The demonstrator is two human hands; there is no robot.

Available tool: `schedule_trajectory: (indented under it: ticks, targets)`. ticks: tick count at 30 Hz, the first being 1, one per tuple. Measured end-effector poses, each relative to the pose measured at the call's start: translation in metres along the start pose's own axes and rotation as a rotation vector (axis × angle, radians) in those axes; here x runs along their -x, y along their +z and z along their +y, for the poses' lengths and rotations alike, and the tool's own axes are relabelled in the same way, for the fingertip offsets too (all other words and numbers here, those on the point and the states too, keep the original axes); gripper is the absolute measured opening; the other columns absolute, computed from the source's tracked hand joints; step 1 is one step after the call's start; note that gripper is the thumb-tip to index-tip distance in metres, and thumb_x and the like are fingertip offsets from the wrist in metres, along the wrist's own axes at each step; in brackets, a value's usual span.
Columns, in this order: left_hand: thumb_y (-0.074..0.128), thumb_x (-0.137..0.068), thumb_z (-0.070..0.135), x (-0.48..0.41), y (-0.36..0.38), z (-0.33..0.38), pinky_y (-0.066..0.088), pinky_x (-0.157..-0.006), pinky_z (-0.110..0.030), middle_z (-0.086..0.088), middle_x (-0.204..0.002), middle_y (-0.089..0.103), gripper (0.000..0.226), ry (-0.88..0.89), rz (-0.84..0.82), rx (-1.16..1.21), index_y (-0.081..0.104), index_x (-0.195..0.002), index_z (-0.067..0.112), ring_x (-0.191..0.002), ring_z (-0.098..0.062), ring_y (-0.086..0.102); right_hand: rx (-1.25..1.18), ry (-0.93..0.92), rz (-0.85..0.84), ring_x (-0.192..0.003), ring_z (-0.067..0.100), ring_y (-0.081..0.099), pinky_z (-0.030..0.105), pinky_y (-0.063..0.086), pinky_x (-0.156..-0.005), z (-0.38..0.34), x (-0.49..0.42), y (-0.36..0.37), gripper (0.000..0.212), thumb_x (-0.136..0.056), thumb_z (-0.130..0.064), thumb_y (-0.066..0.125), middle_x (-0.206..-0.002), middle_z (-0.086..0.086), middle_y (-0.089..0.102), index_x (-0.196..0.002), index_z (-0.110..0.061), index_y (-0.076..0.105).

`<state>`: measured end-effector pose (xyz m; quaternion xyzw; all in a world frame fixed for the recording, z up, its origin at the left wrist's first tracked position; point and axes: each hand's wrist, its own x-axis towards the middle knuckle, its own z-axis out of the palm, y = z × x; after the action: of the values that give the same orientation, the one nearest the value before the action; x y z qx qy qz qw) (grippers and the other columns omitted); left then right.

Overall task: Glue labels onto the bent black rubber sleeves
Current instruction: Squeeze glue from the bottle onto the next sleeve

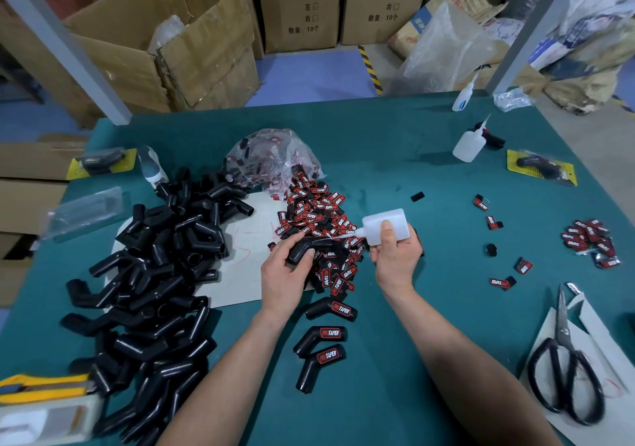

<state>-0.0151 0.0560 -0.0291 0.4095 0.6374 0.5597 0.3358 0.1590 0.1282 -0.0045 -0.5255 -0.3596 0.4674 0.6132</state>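
Step in hand: glue application; the glue bottle (386, 225) has its nozzle aimed at the bent sleeve (302, 251), which carries no label yet; whether the tip touches cannot be told
Left hand (285, 273): fingers curled round the sleeve, holding it above the label heap (323, 218) near table centre
Right hand (395, 260): wrapped round the bottle body, thumb on its side, nozzle pointing to 9 o'clock
Next move, judged: a light squeeze for a small bead on the sleeve's outer face, then one label taken from the heap and pressed on square
Labelled sleeves (331, 309): three, close together at 6 o'clock of the hands
Unlabelled pile (154, 273): at 9 o'clock, too many to count
Labels: heap uncounted; smaller cluster (589, 242) at 3 o'clock
Glue bottles: three in all; two spare bottles (469, 144) at 1 o'clock
Scissors (563, 359): one pair, 4 o'clock
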Motion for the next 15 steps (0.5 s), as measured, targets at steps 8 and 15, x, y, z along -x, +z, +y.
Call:
schedule_trajectory:
  ticks: [8,15]
  targets:
    - [0.076,-0.093,0.02,-0.0006,-0.0003,-0.0016,0.055,-0.086,-0.015,0.018,-0.116,0.071,0.048,0.024,0.006,-0.016,0.067,-0.114,0.062,-0.102,-0.006,0.071,0.021,-0.015,-0.019,-0.035,0.013,0.043,0.021,0.034,-0.035,0.0026,-0.0001,-0.0016,0.036,-0.082,-0.047,0.064,-0.052,-0.004,0.055,-0.078,-0.013,0.054]
    - [0.075,-0.091,0.024,0.0001,-0.0008,-0.0005,0.053,-0.078,-0.01,0.017,-0.115,0.071,0.042,0.007,-0.005,0.001,0.068,-0.115,0.059,-0.087,-0.001,0.071,0.04,-0.022,-0.006,-0.034,0.014,0.042,0.021,0.034,-0.035,0.0037,-0.0008,-0.0013,0.034,-0.081,-0.046,0.063,-0.052,-0.005,0.054,-0.076,-0.014,0.053]
